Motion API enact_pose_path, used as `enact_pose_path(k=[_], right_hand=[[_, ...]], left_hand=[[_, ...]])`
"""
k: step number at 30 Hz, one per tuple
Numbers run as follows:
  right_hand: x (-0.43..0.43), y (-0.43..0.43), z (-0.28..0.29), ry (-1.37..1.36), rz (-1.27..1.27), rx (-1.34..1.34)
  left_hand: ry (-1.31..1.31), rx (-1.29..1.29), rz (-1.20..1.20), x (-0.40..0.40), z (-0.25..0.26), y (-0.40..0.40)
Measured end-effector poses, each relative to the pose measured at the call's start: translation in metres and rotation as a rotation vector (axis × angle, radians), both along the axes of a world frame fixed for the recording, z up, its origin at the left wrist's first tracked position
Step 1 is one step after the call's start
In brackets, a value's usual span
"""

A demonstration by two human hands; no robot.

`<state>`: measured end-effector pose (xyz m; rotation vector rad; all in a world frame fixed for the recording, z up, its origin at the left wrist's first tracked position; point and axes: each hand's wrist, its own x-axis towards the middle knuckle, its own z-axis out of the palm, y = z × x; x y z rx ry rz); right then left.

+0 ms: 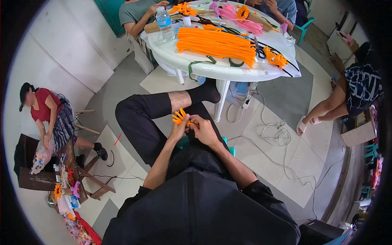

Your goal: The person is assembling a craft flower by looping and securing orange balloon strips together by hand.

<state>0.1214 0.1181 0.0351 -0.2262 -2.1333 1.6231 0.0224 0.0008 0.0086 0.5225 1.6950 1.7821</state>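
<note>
Above my lap, my left hand [179, 128] grips a bundle of bent orange pipe cleaners [180, 116], whose looped ends fan out past the fingertips. Close beside it, my right hand [204, 130] pinches the other end of the same orange piece; the fingers partly hide it. Beyond my legs, a thick stack of straight orange pipe cleaners [214, 44] lies on the white plastic table [171, 62]. Scissors [259, 50] lie at the stack's right end, beside a bent orange pipe-cleaner piece [275, 58]. Green ribbon [202, 62] hangs over the near edge.
A water bottle [164, 24], pink pipe cleaners [232, 16] and a glue gun [284, 27] are on the table. Two people sit behind it; others stand at left and right. A power strip [246, 102] and coiled white cable [277, 134] lie on the floor at right.
</note>
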Motion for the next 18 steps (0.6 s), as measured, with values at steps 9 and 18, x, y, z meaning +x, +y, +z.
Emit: enact_pose_path(k=[9,18], right_hand=[[0.003,0.001,-0.003,-0.229,-0.08,0.022],[-0.003,0.004,-0.02,-0.147,-0.062,-0.095]], left_hand=[[0.037,0.068,0.014,-0.004,0.01,-0.002],[0.055,0.022,0.152,-0.01,-0.001,-0.002]])
